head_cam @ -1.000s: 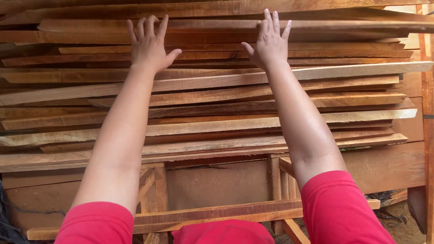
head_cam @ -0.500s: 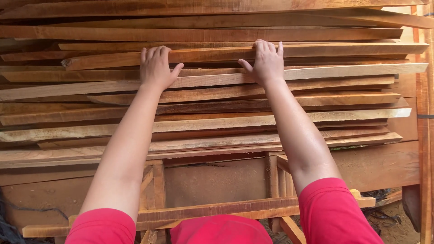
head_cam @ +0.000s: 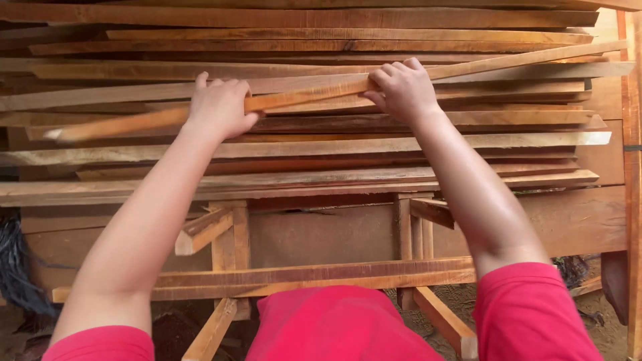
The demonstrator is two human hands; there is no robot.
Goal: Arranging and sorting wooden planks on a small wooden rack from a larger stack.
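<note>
A long thin wooden plank (head_cam: 307, 92) lies tilted across the front of a tall stack of planks (head_cam: 321, 150), its left end lower than its right. My left hand (head_cam: 217, 107) is closed around the plank left of its middle. My right hand (head_cam: 403, 87) grips the same plank further right, fingers curled over its top edge. Both arms reach forward in red sleeves. The plank is lifted clear of the stack's face.
The stack rests on a rough wooden frame (head_cam: 314, 274) with upright and slanted struts below. A wooden post (head_cam: 632, 167) stands at the right edge. Dark cords (head_cam: 17, 267) hang at lower left. Dirt ground shows at bottom right.
Both hands have come down from the top of the stack, pulling one plank toward me. The plank has tilted, left end dropping, and my fingers have closed around it.
</note>
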